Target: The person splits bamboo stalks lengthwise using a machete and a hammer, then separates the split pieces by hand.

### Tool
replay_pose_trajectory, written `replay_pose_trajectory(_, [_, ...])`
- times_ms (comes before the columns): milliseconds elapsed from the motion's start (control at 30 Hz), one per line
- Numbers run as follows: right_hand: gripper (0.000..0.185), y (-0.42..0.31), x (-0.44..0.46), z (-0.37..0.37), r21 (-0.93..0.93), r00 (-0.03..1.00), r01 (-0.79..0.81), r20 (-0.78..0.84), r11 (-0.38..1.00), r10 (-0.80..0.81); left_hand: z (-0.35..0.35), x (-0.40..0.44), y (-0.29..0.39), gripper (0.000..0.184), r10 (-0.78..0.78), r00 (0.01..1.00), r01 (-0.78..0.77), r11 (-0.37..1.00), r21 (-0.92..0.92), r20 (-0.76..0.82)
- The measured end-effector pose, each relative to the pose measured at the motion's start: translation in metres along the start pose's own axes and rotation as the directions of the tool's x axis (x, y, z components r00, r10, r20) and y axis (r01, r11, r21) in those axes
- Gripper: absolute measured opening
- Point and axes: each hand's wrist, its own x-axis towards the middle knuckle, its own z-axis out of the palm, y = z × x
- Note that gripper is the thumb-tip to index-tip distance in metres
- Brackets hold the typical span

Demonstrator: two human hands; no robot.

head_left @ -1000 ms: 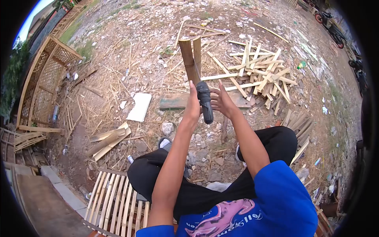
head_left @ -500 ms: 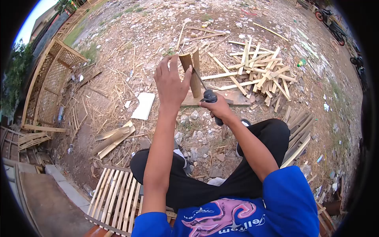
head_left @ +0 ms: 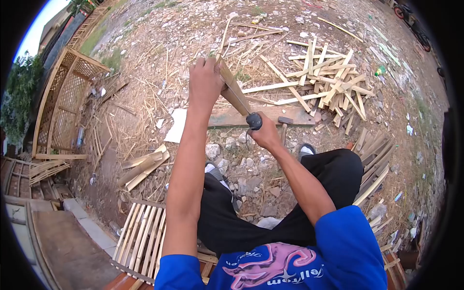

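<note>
A split bamboo piece (head_left: pixel 236 94) leans up from the wooden plank (head_left: pixel 223 118), tilted to the left at its top. My left hand (head_left: pixel 205 79) is closed at its upper end, with the fingertips partly hidden. My right hand (head_left: pixel 267 133) is wrapped around the black handle of a long-bladed knife (head_left: pixel 254 121). The thin blade runs up along the bamboo toward my left hand; its far end is hard to make out. Beside my right hand, a hammer (head_left: pixel 285 121) rests with its head on the plank.
A heap of bamboo strips (head_left: pixel 331 79) lies at the back right. Split bamboo pieces sit by my right knee (head_left: pixel 374 162) and at the left (head_left: pixel 145 166). A slatted bamboo panel (head_left: pixel 140 237) is at the lower left, a lattice frame (head_left: pixel 67 96) beyond. Stones cover the ground.
My left hand has gone from spread fingers to closed at the bamboo's top. The bamboo tilts further left. My right hand and the knife handle sit slightly lower, and the hammer has come into view.
</note>
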Motion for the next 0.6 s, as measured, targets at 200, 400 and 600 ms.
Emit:
replay_pose_trajectory(200, [0.047, 0.026, 0.009, 0.014, -0.049, 0.994, 0.063, -0.087, 0.997, -0.068, 0.006, 0.004, -0.004, 0.011, 0.01, 0.999, -0.013, 0.998, -0.064, -0.04])
replay_pose_trajectory(400, [0.043, 0.023, 0.003, 0.017, -0.156, 0.992, 0.007, -0.126, 0.988, -0.027, 0.005, 0.001, -0.008, 0.013, 0.021, 0.998, -0.027, 0.996, -0.088, -0.062])
replay_pose_trajectory(600, [0.045, 0.024, 0.006, 0.018, -0.056, 0.991, 0.063, -0.111, 0.996, -0.069, 0.003, -0.001, -0.01, 0.016, -0.044, 0.998, 0.042, 0.997, -0.067, -0.033])
